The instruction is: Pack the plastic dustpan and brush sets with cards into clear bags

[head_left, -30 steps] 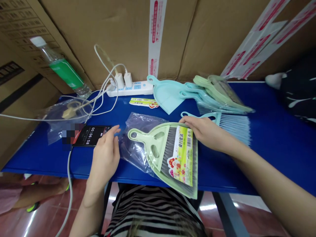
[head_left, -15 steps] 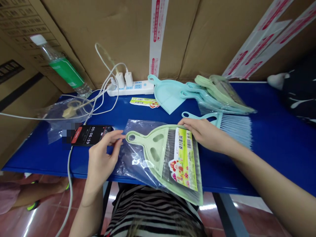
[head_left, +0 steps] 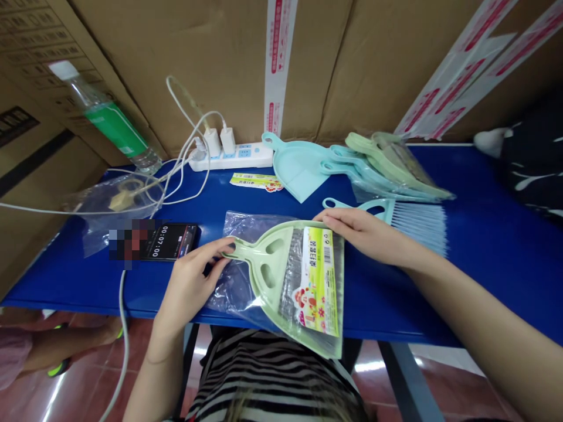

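Observation:
A light green dustpan (head_left: 259,249) lies tilted over the front edge of the blue table, inside or on a clear plastic bag (head_left: 237,287). A brush with grey bristles (head_left: 290,281) rests in it, and a yellow-green printed card (head_left: 320,287) covers part of the bristles. My left hand (head_left: 187,284) pinches the handle end, thumb and fingers around its hanging hole. At the far corner of the pan, my right hand (head_left: 363,228) grips the rim, with its thumb hidden. A light blue brush (head_left: 417,225) lies just behind my right wrist.
Behind are a light blue dustpan (head_left: 301,167), a stack of bagged dustpans (head_left: 387,170), a loose card (head_left: 253,181) and a power strip (head_left: 246,155) with white cables. On the left are a phone (head_left: 169,241) and a leaning bottle (head_left: 116,126). Cardboard (head_left: 220,53) walls the back.
The dustpan has shifted slightly left, and its handle now sits between my left fingers, which were at its tip before. My right hand has stayed on the rim, moving slightly left.

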A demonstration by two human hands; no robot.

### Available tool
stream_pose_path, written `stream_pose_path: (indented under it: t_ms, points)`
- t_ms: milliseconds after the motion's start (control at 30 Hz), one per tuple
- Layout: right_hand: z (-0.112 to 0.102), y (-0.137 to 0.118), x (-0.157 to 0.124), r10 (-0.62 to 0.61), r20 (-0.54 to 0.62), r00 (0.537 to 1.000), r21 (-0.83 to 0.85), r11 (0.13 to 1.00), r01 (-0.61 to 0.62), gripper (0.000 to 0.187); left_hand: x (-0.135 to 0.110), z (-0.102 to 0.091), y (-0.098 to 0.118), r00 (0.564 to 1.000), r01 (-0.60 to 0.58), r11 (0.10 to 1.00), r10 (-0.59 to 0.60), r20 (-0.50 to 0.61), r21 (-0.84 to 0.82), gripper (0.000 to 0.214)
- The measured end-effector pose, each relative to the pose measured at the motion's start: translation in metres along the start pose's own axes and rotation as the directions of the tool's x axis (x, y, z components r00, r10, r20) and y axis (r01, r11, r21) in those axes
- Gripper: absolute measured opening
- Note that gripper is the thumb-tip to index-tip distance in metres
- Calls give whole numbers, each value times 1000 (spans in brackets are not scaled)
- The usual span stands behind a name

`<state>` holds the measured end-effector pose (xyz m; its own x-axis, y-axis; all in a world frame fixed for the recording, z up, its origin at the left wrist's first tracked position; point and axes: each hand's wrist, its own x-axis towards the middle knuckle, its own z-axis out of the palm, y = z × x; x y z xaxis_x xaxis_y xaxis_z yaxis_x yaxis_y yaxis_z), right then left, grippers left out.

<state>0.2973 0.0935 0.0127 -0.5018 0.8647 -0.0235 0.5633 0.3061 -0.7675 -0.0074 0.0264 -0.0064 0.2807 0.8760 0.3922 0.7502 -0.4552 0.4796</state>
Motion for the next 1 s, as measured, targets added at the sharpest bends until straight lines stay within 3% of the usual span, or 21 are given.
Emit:
stream_pose_path:
  t_ms: [267, 500, 700, 867, 1000]
  points:
    - [-5, -7, -6, 158, 3, 987, 304, 940, -152, 51, -1, 2, -3, 999, -9, 999, 11, -42, 37, 24]
    - [4, 1, -6, 235, 146, 961, 599, 752, -275, 47, -3, 3, -5, 999, 29, 998, -26, -39, 64, 26]
    - [12, 10, -1, 268, 110, 957, 580, 764, -281, 40, -4, 0, -3, 997, 66, 994, -61, -54, 92, 27]
    - [9, 7, -2, 194, 77, 978, 465, 861, -207, 52, -5, -6, -6, 995, 92, 991, -88, -51, 97, 26]
    - [5, 8, -4, 177, 105, 979, 443, 873, -206, 61, -6, -9, -8, 989, 124, 985, -113, -98, 118, 25]
